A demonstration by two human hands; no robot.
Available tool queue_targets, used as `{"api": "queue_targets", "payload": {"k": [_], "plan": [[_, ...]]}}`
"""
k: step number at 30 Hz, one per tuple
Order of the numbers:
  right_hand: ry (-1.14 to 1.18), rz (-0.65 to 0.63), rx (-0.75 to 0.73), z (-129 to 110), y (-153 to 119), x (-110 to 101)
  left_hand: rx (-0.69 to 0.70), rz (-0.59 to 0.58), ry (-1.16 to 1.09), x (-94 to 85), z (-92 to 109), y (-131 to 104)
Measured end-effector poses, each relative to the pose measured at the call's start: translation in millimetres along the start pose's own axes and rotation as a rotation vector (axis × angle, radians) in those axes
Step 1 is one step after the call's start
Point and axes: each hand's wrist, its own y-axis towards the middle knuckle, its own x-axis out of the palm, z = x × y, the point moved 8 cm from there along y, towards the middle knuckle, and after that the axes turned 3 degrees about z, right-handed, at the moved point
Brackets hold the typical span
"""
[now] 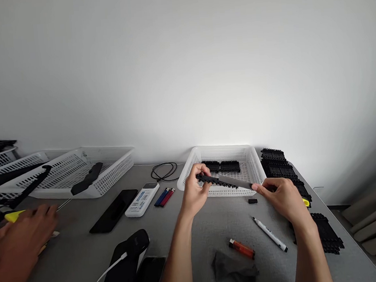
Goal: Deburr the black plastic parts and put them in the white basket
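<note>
My left hand (196, 191) grips one end of a black plastic piece with a toothed edge (210, 179), held above the front of a white basket (189, 162). A flat grey strip (235, 182) lies along the piece and reaches my right hand (282, 196), whose thumb and fingers pinch its far end. Whether the strip is a separate blade-like thing or a face of the piece, I cannot tell. Two black toothed panels (229, 167) rest inside the basket. Below my hands are a small black block (252, 201), a marker (270, 234) and an orange lighter (242, 248).
Stacked black panels (278, 168) line the table's right side, with more panels (327, 232) nearer. A dark cloth (233, 270), a power bank (142, 199), a phone (113, 211) and a cable (164, 172) lie about. Another person's hand (29, 231) works at left by white baskets (118, 170).
</note>
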Motion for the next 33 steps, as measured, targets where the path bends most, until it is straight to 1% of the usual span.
{"api": "queue_targets", "payload": {"k": [2, 4, 7, 9, 12, 15, 17, 19, 20, 22, 28, 31, 33], "plan": [[-0.016, 0.053, 0.039, 7.4, -0.7, -10.7, -0.021, 0.060, 0.013, -5.8, -3.3, 1.2], [0.019, 0.118, 0.080, 11.8, -1.2, -18.8, -0.046, 0.098, 0.017, -8.5, -6.9, 2.0], [0.133, 0.180, 0.150, 15.5, -1.7, -22.3, -0.100, 0.126, 0.005, -9.6, -15.9, 2.8], [0.185, 0.173, 0.184, 16.5, -2.5, -19.9, -0.183, 0.138, -0.013, -10.6, -27.1, 2.8], [0.189, 0.126, 0.195, 16.0, -6.8, -14.3, -0.299, 0.155, -0.050, -12.9, -42.7, 2.2], [0.152, 0.090, 0.200, 17.8, -17.2, -7.0, -0.315, 0.196, -0.074, -16.5, -46.3, 2.0], [0.135, 0.019, 0.198, 21.7, -27.1, 4.3, -0.318, 0.212, -0.080, -17.8, -45.3, 1.5], [0.117, -0.102, 0.193, 29.0, -39.9, 21.0, -0.327, 0.221, -0.083, -18.5, -43.2, 0.9], [0.106, -0.156, 0.197, 34.6, -47.3, 29.3, -0.332, 0.220, -0.086, -18.5, -42.1, 0.7], [0.086, -0.210, 0.213, 48.6, -63.2, 42.9, -0.346, 0.209, -0.097, -17.7, -40.7, 0.9], [0.044, -0.210, 0.208, 87.3, -108.4, 85.2, -0.380, 0.191, -0.182, -13.1, -41.3, 2.0], [-0.004, -0.243, 0.208, 99.8, -125.4, 112.0, -0.385, 0.190, -0.204, -11.6, -40.6, 1.7], [-0.039, -0.225, 0.208, 104.8, -133.9, 125.8, -0.405, 0.174, -0.224, -9.4, -40.6, 1.0]]}}
